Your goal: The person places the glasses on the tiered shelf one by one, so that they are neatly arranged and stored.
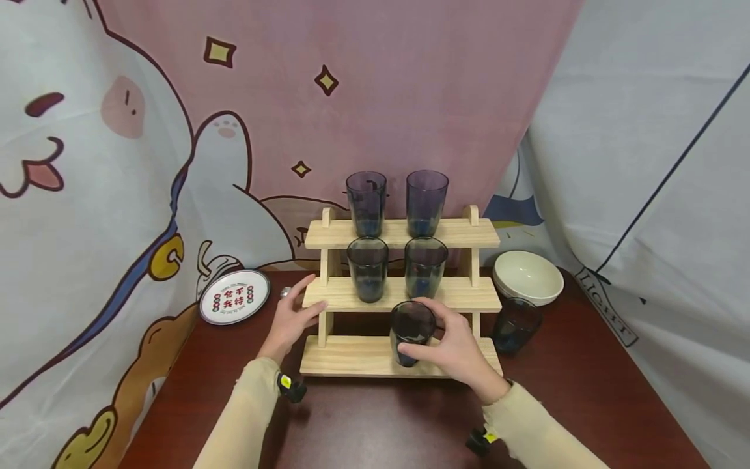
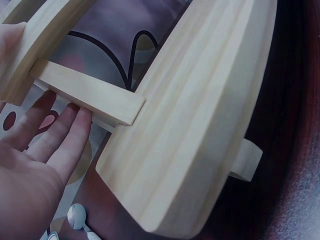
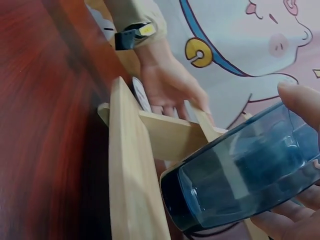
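A three-tier wooden display rack point(image 1: 351, 357) stands on the table. My left hand point(image 1: 293, 317) grips the left end of its middle tier, the thumb at the plank's front; in the left wrist view several fingers point(image 2: 70, 135) reach the side support. In my right hand point(image 1: 450, 342) is a dark clear drinking glass point(image 3: 240, 170), held round its side over the bottom tier. Its base is close to the plank; I cannot tell whether they touch. Two glasses point(image 1: 368, 270) point(image 1: 424, 270) stand on the middle tier, and two purplish glasses point(image 1: 366, 205) point(image 1: 426, 203) on the top one.
Right of the rack, another dark glass point(image 1: 515, 329) is on the table beside cream bowls point(image 1: 527, 277). A white plate point(image 1: 234, 296) with red characters leans at the left, with a spoon point(image 2: 77, 217) near it. Printed cloth point(image 1: 410, 85) hangs behind and at the sides.
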Tool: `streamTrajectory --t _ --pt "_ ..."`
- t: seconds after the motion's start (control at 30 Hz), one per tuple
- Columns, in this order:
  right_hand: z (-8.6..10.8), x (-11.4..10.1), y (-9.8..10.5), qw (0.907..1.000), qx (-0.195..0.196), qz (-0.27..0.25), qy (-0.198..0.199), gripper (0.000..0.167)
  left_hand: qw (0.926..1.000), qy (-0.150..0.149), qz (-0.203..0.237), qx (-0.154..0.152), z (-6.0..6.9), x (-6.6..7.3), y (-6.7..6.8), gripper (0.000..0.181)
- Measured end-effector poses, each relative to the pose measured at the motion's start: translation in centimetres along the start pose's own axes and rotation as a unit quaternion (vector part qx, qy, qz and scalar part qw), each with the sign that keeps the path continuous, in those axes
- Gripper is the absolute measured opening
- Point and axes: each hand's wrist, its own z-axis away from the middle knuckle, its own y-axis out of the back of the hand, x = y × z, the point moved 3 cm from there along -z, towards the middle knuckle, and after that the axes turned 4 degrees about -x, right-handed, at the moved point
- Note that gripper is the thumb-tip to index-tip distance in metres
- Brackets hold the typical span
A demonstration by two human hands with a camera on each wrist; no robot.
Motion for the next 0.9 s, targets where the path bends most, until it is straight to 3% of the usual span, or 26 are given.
streamTrajectory --t 0.2,0.47,0.9 --pt "-1.1 0.4 -2.2 1.0000 -0.007 -0.004 -0.004 0.083 1.0000 -0.001 -0.001 0.000 -0.2 -0.3 0.1 0.072" --pt "-2.2 0.7 -4.5 0.9994 -0.022 -0.025 0.010 0.075 1.0000 0.006 0.001 0.000 -0.2 0.0 -0.1 0.072" --pt "-2.6 1.0 -6.2 0.9990 -0.035 -0.028 -0.003 0.075 1.0000 0.006 0.001 0.003 -0.2 -0.2 0.0 0.074"
